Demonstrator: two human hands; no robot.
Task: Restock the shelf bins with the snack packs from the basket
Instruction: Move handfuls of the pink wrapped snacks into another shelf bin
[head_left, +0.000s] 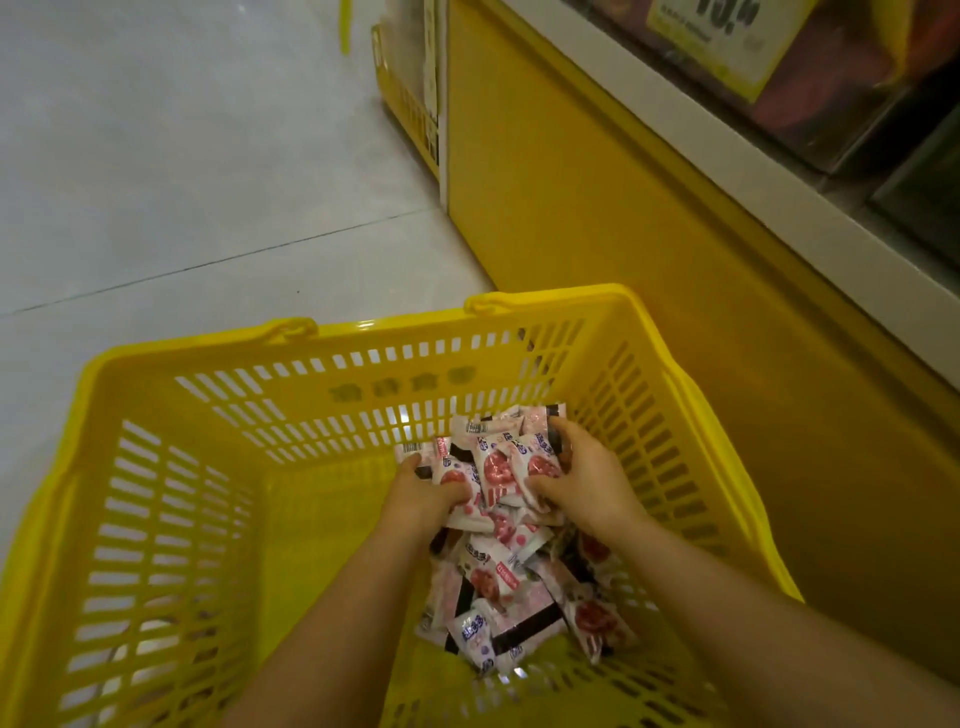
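Grey-white tiled floor (182, 182), one dark joint line crossing it, cut off at the left and top edges. Yellow shelf base (597, 208), a plain panel under a white ledge, running along the right. Shelf bins (857, 104) above the ledge are blurred, contents not legible. Yellow plastic basket (156, 519), slotted walls, standing on the floor just beside the shelf base, near side cut off by the frame. Snack packs (498, 587), pink and white with black ends, heaped in the basket's right half, print too small to read. Hands: left hand (426, 493) and right hand (587, 478), both inside the basket, fingers curled round one bunch of packs between them. Yellow price label (727, 41), cropped and blurred.
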